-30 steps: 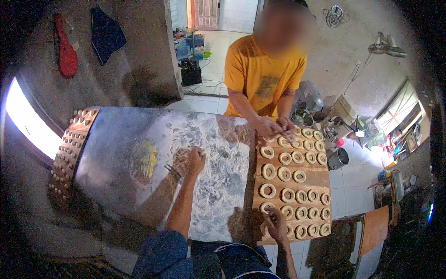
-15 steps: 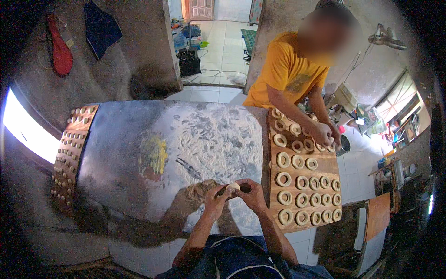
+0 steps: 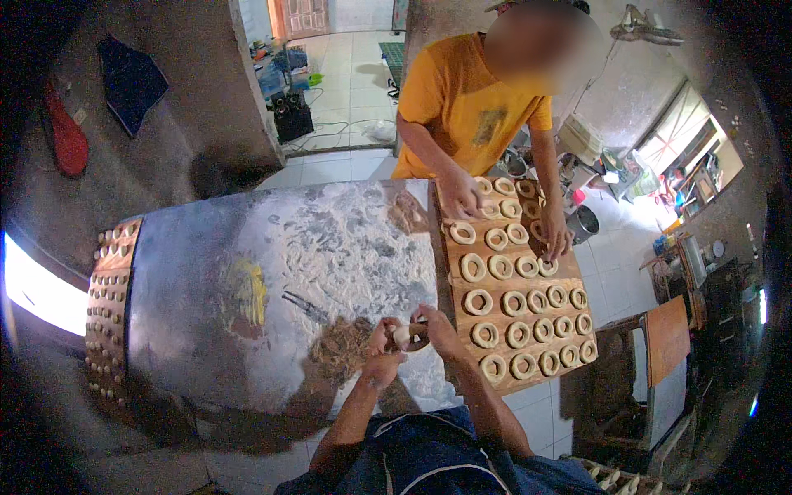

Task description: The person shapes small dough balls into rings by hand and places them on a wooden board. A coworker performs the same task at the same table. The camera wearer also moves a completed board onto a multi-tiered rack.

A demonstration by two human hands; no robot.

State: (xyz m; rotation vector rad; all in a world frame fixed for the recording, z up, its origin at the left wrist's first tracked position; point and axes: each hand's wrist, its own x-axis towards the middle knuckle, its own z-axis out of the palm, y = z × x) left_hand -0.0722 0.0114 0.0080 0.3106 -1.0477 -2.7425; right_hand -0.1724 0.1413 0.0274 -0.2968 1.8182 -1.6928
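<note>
Both my hands meet over the floured metal tabletop [image 3: 190,289], around a pale piece of dough [image 3: 403,334]. My left hand [image 3: 382,346] has its fingers closed on the dough's left side, and my right hand [image 3: 433,334] grips it from the right; the dough's exact shape is partly hidden. A dark slender tool [image 3: 307,307] lies in the flour, left of my hands. To their right, a wooden board [image 3: 458,355] bears several rows of pale dough rings [image 3: 513,303].
A person in a yellow shirt [image 3: 458,91] leans over the board from across the table, both hands [image 3: 462,194] on its far part. Another board [image 3: 129,235] with small dough pieces runs along the table's left end. At right stand a metal bucket [image 3: 584,223] and an orange panel [image 3: 668,338].
My hands, apart one second ago, came together on a dough piece and have since turned it. The other person's hands moved right, then spread apart over the board.
</note>
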